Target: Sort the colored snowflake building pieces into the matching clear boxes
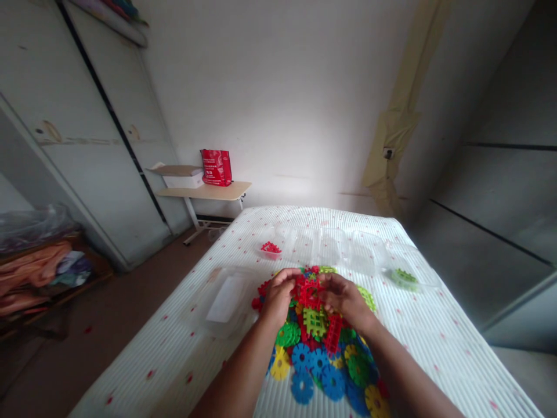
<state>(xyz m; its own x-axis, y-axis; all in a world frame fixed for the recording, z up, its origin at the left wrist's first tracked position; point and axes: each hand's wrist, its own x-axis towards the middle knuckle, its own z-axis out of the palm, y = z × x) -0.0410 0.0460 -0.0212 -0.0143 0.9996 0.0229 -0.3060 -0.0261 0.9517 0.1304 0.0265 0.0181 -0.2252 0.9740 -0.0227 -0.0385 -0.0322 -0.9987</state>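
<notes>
Bed [174,360], left to right. Clear box [199,305] with white sheet [221,299] lay near the left edge, just beside the left forearm; an elbow swing could have pushed it toward that edge. Farther up, red bits [270,248] sat in a thin clear bin; a bump might have tipped it. Left hand [281,293]: grip narrow, holding the red piece [310,295] by its left side. Piece was over the pile [314,325], midway between side edges. Right hand [348,299]: grip narrow, on the other side. Likeliest fault: uneven pull, piece slipping among like-coloured parts. Nearer edge: discs [334,392] overlapped loosely; a dragging right forearm could have scattered them. Green bits [404,277], toward right edge, seemed safe from both hands.
</notes>
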